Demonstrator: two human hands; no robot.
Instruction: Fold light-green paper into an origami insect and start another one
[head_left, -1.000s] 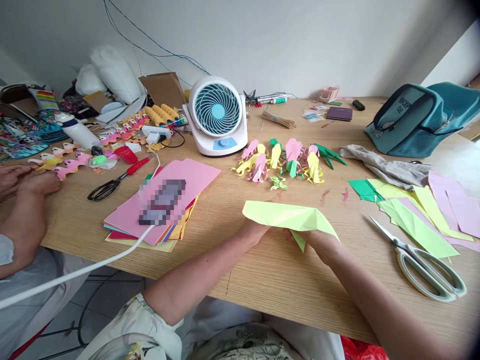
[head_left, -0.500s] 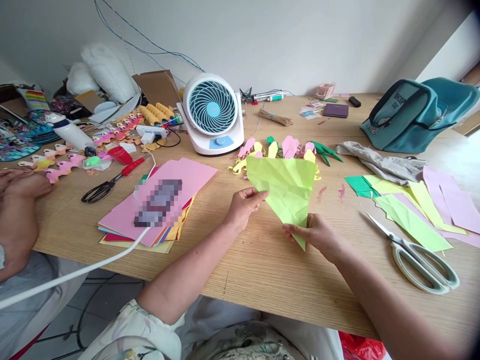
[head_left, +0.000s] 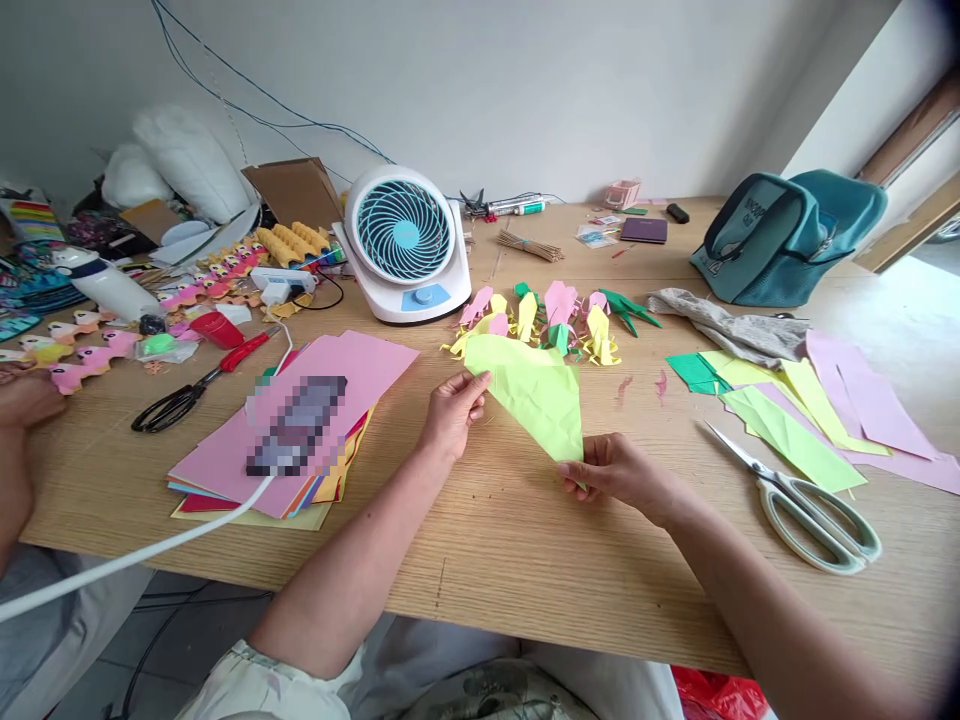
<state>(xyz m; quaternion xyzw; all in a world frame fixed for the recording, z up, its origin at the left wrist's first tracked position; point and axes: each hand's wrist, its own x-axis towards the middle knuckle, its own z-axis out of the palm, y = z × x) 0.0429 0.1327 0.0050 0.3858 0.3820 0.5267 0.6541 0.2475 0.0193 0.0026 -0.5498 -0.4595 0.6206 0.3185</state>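
A creased sheet of light green paper (head_left: 536,390), roughly triangular, is held up over the table between both hands. My left hand (head_left: 454,408) pinches its left edge between thumb and fingers. At the lower right corner, my right hand (head_left: 607,466) grips the paper, thumb on top. Just behind the sheet lie several folded paper figures (head_left: 559,305) in pink, yellow and green, partly hidden by it. Scissors with pale handles (head_left: 802,510) rest to the right of my right hand. Left of my left hand is a stack of coloured paper (head_left: 375,365) with a blurred phone (head_left: 300,425) on it.
A white and blue fan (head_left: 405,245) stands behind the paper stack. Red-handled scissors (head_left: 202,380) lie at left, near another person's arm (head_left: 26,410). Cut paper pieces (head_left: 795,435), a grey cloth (head_left: 735,325) and a teal bag (head_left: 780,240) sit at right. A white cable (head_left: 150,550) crosses the table edge.
The paper has tipped lower and flatter, with its lower point drawn up toward my right hand. More of the folded figures show behind it. The camera view has shifted slightly right.
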